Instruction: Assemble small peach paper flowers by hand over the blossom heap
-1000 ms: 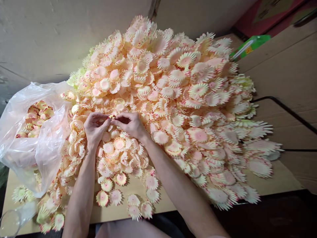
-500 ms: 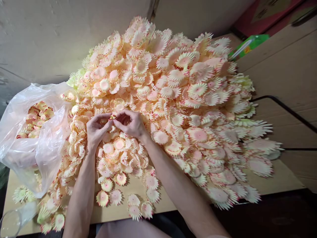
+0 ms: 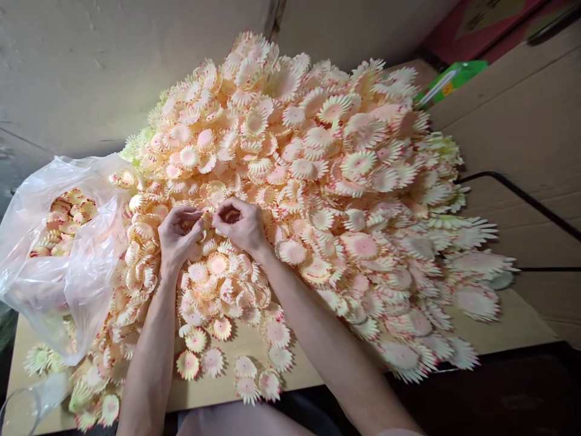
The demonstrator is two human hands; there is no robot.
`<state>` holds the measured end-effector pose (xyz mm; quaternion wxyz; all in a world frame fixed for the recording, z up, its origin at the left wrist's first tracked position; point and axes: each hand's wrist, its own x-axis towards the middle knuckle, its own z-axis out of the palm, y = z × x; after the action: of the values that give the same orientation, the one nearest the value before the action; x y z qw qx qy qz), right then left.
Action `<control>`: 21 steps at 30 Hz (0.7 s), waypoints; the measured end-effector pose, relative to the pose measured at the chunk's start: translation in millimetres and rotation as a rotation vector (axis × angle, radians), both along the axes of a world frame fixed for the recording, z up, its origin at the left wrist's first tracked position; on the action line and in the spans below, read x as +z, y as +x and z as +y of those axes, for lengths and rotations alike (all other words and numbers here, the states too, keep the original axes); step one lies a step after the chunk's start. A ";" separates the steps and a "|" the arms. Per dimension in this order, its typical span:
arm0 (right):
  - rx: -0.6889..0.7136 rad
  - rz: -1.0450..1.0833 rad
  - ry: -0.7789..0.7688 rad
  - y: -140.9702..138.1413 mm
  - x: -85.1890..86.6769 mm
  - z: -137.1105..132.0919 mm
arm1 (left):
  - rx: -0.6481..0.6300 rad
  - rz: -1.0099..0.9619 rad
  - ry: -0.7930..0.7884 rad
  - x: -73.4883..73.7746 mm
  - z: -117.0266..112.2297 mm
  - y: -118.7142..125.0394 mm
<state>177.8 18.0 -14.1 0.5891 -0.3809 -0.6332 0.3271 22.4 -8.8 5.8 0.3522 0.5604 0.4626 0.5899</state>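
Note:
A big heap of cream and pink fabric flower petals (image 3: 318, 181) covers the table (image 3: 512, 330). My left hand (image 3: 178, 235) and my right hand (image 3: 240, 227) meet over the heap's near left side. Both pinch one small petal piece (image 3: 207, 217) between their fingertips. The fingers of each hand are curled and closed. Loose single flower petals (image 3: 245, 366) lie on the table's near edge below my forearms.
A clear plastic bag (image 3: 68, 266) with more petals inside lies at the left. A glass jar rim (image 3: 18, 412) shows at the bottom left corner. Cardboard sheets (image 3: 526, 133), a black metal rod (image 3: 521, 197) and a green packet (image 3: 451, 82) are on the right.
My hands stay together over the same spot, with the fingers working slightly on the small petal piece. The view has shifted a little.

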 end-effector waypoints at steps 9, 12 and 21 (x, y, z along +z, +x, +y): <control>-0.072 -0.194 0.151 1.4 0.9 1.0 | -0.049 0.106 0.049 -5.4 0.1 -4.4; -0.079 -0.253 0.230 2.1 0.4 1.7 | -0.037 0.157 0.083 -3.9 -0.1 -5.0; -0.042 -0.279 0.253 2.4 -5.9 4.6 | -0.005 0.087 0.052 -5.4 2.0 -5.0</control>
<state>180.3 22.6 -20.0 0.5454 -0.3585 -0.7368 0.1763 17.4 -6.8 0.4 0.3187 0.5957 0.4604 0.5758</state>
